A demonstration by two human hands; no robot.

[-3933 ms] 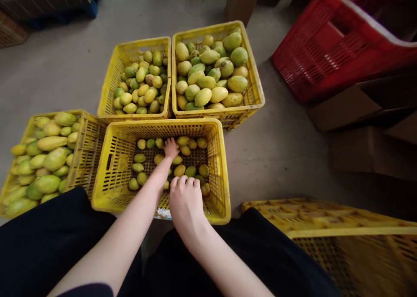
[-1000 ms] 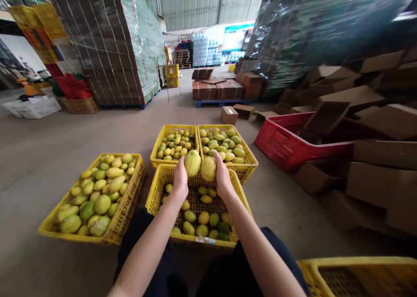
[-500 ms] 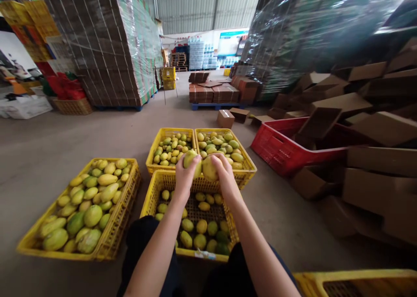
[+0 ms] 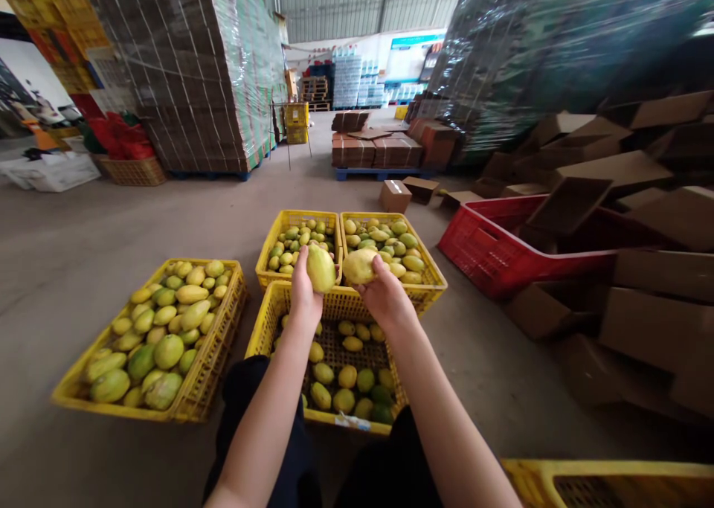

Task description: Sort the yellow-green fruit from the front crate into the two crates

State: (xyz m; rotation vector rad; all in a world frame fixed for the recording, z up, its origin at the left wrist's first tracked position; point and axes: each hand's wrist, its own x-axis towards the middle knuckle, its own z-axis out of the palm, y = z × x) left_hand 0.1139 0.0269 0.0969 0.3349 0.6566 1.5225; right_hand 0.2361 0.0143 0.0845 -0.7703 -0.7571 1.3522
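My left hand (image 4: pixel 304 294) is wrapped round a plump, oval yellow-green fruit (image 4: pixel 322 270), with its thumb side turned up. A paler yellow fruit (image 4: pixel 359 266) sits in my right hand (image 4: pixel 387 297), thumb on top and fingers beneath. Both fruits are held close together but apart, above the far rim of the near yellow crate (image 4: pixel 253 337). In that crate several smaller yellow and green fruits (image 4: pixel 343 401) lie spread over the mesh floor. Behind it stand a left back crate (image 4: pixel 271 224) and a right back crate (image 4: pixel 436 276), both filled with similar fruit.
At left, a yellow crate (image 4: pixel 227 329) holds larger fruit. A red crate (image 4: pixel 480 251) and heaped cardboard boxes (image 4: pixel 641 329) occupy the right. Another yellow crate (image 4: pixel 630 469) shows at the bottom right. Wrapped pallet stacks (image 4: pixel 178 69) and flattened cartons (image 4: pixel 376 151) stand farther back.
Both hands have turned, showing more of each fruit, and the gap between the fruits is wider. The view has shifted slightly, moving the crates up and to the right.
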